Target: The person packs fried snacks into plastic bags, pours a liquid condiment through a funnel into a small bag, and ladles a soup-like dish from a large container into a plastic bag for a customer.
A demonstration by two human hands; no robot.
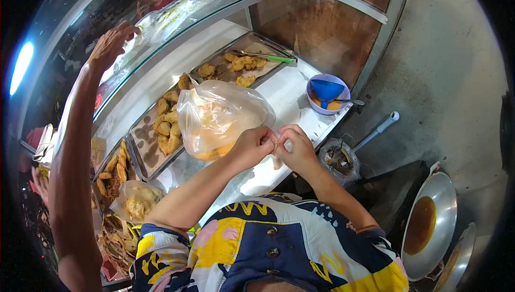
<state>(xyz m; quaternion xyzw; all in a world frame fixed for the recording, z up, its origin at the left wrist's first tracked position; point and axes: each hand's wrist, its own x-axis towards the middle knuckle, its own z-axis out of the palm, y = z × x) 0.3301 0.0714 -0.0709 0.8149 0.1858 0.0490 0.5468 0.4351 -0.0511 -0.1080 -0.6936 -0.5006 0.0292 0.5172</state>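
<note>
My left hand (253, 147) and my right hand (298, 149) meet in front of my chest, at the near edge of the white counter. The fingertips of both pinch the gathered top of a small clear plastic bag (277, 162), which hangs below them with a little brownish content. My fingers cover most of its neck. Just beyond my left hand, a large clear plastic bag (225, 111) bulges on the counter. Something orange shows through its lower part. To the right rests a lilac bowl (309, 91) of orange sauce, with a blue funnel (326, 89) and a spoon (350, 101) in it.
Metal trays (149, 147) hold fried pieces (171, 125); tongs (277, 56) lie across the far tray. Another person's arm (76, 171) reaches up at left, beside the glass case. A bagged portion (139, 201) sits left. Woks (430, 215) with oil stand at right.
</note>
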